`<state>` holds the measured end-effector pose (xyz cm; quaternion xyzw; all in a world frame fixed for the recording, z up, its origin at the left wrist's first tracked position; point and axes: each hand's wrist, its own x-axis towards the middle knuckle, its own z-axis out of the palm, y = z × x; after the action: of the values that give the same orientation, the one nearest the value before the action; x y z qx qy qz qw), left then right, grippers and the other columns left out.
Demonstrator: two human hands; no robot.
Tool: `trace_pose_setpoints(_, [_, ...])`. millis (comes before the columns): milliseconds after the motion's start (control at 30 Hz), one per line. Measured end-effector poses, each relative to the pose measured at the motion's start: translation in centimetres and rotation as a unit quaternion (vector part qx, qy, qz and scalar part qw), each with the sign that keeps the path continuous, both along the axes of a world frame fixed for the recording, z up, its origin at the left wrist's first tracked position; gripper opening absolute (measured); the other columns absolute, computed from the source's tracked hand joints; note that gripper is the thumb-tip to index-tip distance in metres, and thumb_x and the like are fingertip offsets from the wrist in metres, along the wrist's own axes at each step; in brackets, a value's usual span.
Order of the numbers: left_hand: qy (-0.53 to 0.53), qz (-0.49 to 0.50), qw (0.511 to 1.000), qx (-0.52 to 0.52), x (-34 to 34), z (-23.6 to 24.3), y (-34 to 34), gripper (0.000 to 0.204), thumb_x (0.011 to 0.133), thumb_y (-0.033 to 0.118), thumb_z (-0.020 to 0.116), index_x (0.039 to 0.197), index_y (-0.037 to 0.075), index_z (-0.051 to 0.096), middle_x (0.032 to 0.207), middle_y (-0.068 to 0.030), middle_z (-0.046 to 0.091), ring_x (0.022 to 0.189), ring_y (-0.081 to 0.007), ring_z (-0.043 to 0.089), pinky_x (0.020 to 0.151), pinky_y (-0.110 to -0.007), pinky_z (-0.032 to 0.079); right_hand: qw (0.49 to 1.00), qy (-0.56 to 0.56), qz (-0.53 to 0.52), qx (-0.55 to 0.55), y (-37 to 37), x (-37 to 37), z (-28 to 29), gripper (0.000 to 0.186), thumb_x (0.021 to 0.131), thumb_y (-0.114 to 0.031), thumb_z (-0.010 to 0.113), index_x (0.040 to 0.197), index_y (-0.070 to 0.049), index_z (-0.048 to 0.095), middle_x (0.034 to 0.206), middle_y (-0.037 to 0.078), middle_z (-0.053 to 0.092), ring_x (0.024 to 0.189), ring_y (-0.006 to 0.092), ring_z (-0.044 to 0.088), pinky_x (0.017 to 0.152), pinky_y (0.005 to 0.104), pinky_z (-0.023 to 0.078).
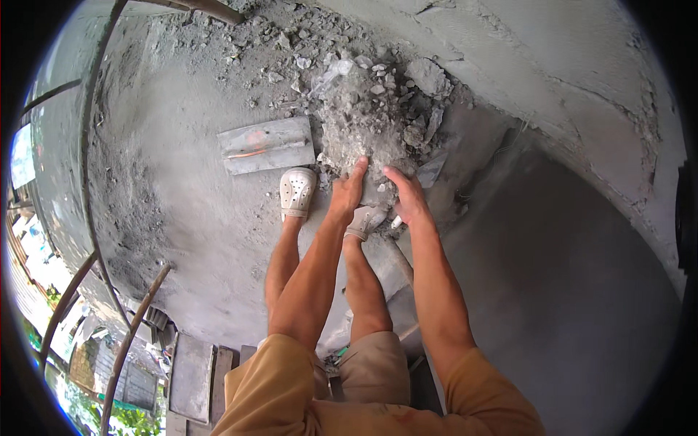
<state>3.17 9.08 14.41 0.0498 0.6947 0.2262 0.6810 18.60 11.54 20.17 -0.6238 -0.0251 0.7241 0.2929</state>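
My left hand point(349, 192) and my right hand point(410, 198) are at the near edge of a heap of grey rubble point(367, 120). Both thumbs point forward onto the grit. The other fingers bend under and are mostly hidden, closed round something dusty and grey that I cannot make out. Loose chips and dust between and ahead of the hands look smeared by motion. Crumpled clear plastic point(336, 73) lies at the far left of the heap. Left of the heap, a flat rectangular plastering float point(267, 145) with a long raised handle rests on the floor, touched by neither hand.
My feet in pale clogs point(297, 190) stand just before the heap. A rough plastered wall point(552, 65) rises at the far right. Larger broken chunks point(429, 78) lie near its base. Wooden poles point(138, 334) stand along the left edge, beside boards point(193, 378) at the lower left.
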Motion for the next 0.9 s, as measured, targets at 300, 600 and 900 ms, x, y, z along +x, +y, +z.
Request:
trace_pose_setpoints(300, [-0.148,0.009,0.983,-0.112,1.6,8.0,0.8,0.075,0.092,0.061,0.057,0.133,-0.002,0.054,0.123,-0.0162,0.063,0.103,-0.0280,0.065,0.083,-0.046,0.056,0.996,0.052,0.014,-0.071,-1.3,2.8,4.7,0.073,0.086,-0.050,0.070,0.145,-0.015,0.045,0.140,0.009,0.051,0.129,0.0285,0.048,0.098,0.0537,0.043])
trace_pose_setpoints(600, [-0.192,0.052,0.972,-0.126,-2.5,6.9,0.7,0.076,0.091,0.066,0.054,0.141,0.009,0.049,0.132,-0.0126,0.058,0.114,-0.0291,0.060,0.091,-0.051,0.049,0.985,-0.084,0.152,-0.014,2.4,-0.2,6.4,0.094,0.088,-0.061,0.064,0.157,-0.012,0.021,0.160,0.014,0.023,0.141,0.0363,0.032,0.100,0.0587,0.040])
trace_pose_setpoints(900, [-0.229,0.103,0.961,-0.115,-5.9,6.6,0.2,0.067,0.095,0.053,0.059,0.143,0.008,0.044,0.133,-0.0142,0.059,0.118,-0.0290,0.060,0.096,-0.052,0.049,0.700,-0.523,0.468,0.130,10.3,9.2,-7.0,0.092,0.082,-0.048,0.075,0.150,-0.003,0.032,0.148,0.024,0.039,0.137,0.0394,0.040,0.110,0.0470,0.038])
